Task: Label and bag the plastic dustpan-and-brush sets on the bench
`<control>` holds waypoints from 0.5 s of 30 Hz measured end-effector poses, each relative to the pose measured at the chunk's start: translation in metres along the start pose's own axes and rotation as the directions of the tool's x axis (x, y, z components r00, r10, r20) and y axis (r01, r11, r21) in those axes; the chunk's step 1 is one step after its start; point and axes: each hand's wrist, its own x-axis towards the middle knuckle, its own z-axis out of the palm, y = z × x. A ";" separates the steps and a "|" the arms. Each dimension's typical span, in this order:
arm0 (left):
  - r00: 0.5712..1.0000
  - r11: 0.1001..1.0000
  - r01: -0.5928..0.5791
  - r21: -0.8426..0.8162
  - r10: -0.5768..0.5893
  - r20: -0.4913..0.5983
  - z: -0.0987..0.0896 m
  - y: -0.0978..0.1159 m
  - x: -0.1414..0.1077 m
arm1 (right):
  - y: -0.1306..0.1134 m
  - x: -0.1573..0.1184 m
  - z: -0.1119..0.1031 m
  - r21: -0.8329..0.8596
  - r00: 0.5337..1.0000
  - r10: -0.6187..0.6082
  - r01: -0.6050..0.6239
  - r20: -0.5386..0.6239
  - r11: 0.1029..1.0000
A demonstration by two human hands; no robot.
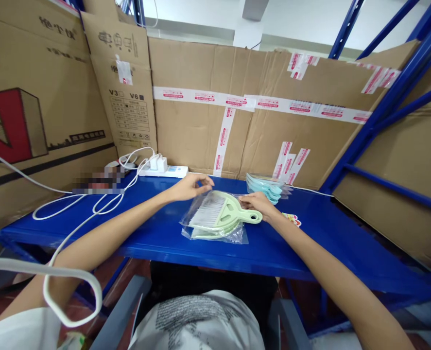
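Observation:
A light green dustpan and brush set (228,216) lies in a clear plastic bag (197,223) on the blue table, its handle with a hole sticking out to the right. Just beyond the bag's upper left edge, my left hand (191,187) hovers with curved fingers apart and nothing in them. My right hand (259,201) is beside the handle, its thumb and fingers pinched together at the bag's upper right edge.
Bagged light blue items (266,187) lie behind my right hand, and a small colourful card (292,219) is right of it. A white power strip (164,170) with cables stands at the back left. Cardboard walls (193,63) surround the blue table (332,243); a white cable loops over my left arm.

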 end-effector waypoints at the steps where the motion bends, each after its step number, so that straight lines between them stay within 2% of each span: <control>1: 0.990 0.989 -0.140 0.040 0.139 0.021 0.005 0.009 -0.002 | 0.000 0.001 0.001 0.017 1.000 0.003 -0.003 -0.028 1.000; 3: 0.925 0.922 -0.373 0.107 0.360 0.119 0.017 0.026 -0.009 | 0.002 0.004 0.002 0.055 0.996 0.020 -0.015 -0.084 0.998; 4: 0.886 0.879 -0.456 0.143 0.432 0.170 0.025 0.033 -0.013 | 0.003 0.004 0.002 0.074 0.994 0.020 -0.012 -0.110 0.997; 6: 0.816 0.782 -0.571 0.249 0.509 0.274 0.041 0.044 -0.022 | 0.005 0.005 0.003 0.108 0.988 0.009 0.007 -0.155 0.994; 9: 0.732 0.590 -0.681 0.435 0.534 0.423 0.063 0.047 -0.032 | 0.008 0.004 0.006 0.140 0.982 -0.014 0.041 -0.190 0.989; 10: 0.727 0.535 -0.686 0.493 0.526 0.441 0.069 0.047 -0.034 | 0.010 0.003 0.006 0.145 0.982 -0.019 0.047 -0.189 0.988; 12: 0.758 0.487 -0.646 0.588 0.500 0.418 0.076 0.044 -0.035 | 0.011 0.001 0.008 0.151 0.984 -0.023 0.050 -0.176 0.987; 15: 0.842 0.579 -0.533 0.617 0.439 0.314 0.074 0.039 -0.031 | 0.010 -0.001 0.007 0.152 0.986 -0.025 0.050 -0.163 0.987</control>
